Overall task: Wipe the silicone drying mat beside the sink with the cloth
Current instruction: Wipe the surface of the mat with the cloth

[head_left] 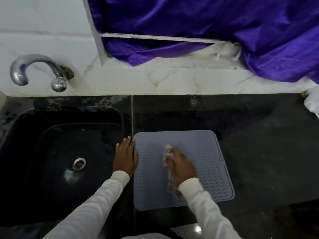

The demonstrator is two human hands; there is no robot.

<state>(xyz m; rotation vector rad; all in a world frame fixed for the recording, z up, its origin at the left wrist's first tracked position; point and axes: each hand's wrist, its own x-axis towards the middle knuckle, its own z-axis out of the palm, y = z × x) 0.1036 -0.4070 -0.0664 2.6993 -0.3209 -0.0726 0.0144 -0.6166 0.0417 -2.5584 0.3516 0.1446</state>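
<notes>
A grey ribbed silicone drying mat [203, 152] lies flat on the dark counter, just right of the sink. My right hand [183, 165] grips a pale crumpled cloth [168, 153] and presses it on the middle of the mat; part of the cloth trails back under my wrist. My left hand [125, 155] lies flat with straight fingers on the counter strip at the mat's left edge, its thumb side touching that edge.
A black sink [57, 161] with a metal drain [79, 163] sits to the left, below a chrome tap [39, 69] on the white tiled wall. Purple fabric [207, 23] hangs over the window ledge behind. Dark counter [267, 135] stretches to the right.
</notes>
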